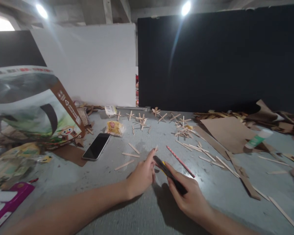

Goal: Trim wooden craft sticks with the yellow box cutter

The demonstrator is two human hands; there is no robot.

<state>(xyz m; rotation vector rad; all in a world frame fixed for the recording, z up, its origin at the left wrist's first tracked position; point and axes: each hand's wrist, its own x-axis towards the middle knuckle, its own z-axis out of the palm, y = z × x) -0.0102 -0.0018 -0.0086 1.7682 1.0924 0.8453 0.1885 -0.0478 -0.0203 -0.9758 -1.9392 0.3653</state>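
Near the middle of the grey table [107,199], my left hand [143,173] pinches a small wooden stick [156,148] whose tip shows above the fingertips. My right hand [189,192] is wrapped round a black and yellow utility knife [170,174], its front end close to my left fingers. The blade itself cannot be made out. A red patterned pencil [180,161] lies just beyond my right hand. Left of my left hand are several loose sticks [131,155].
A phone [97,147], a wrapped snack [114,128] and a large bag [39,111] are at the left, with a purple tool [13,202] nearer. Crossed sticks [143,122] stand behind. Cardboard [230,133], a glue stick [258,138] and loose sticks lie right.
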